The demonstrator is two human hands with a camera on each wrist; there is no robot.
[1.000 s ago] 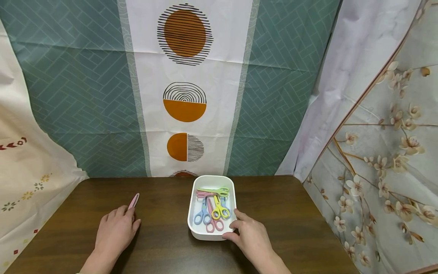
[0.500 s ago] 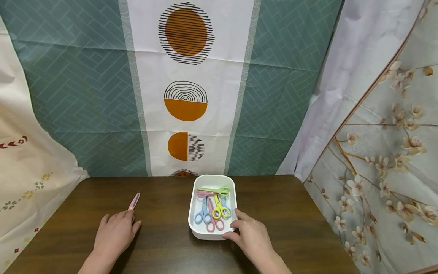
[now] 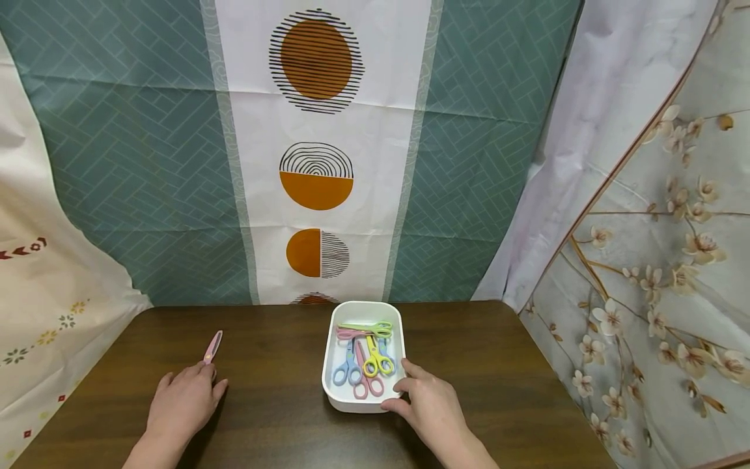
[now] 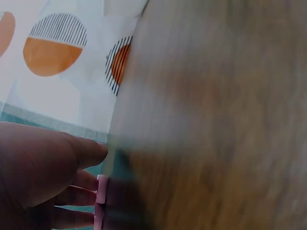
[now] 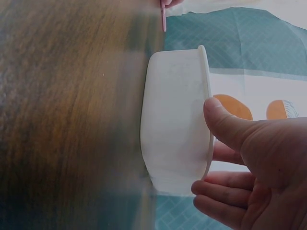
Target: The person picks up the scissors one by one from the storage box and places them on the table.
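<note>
In the head view my left hand (image 3: 181,399) lies palm down at the table's left, over the handles of pink scissors (image 3: 213,347). Their blades point away from me. Fingertips touch the pink handle (image 4: 101,189) in the left wrist view, while the thumb stands apart from it. A white plastic box (image 3: 363,405) stands upright at the table's middle. My right hand (image 3: 435,404) holds its near right corner, thumb at the near rim and fingers along the right side. Inside lie several children's scissors, among them green (image 3: 383,328), yellow (image 3: 371,366) and blue (image 3: 340,373) ones.
The dark brown wooden table (image 3: 281,404) ends at a green and white patterned curtain (image 3: 469,195) behind the box. A cream cloth (image 3: 58,273) hangs at the left edge, and a floral curtain (image 3: 644,312) runs along the right side.
My left hand has slid left, and the pink scissors have moved left with it. My right hand and the white box keep their place.
</note>
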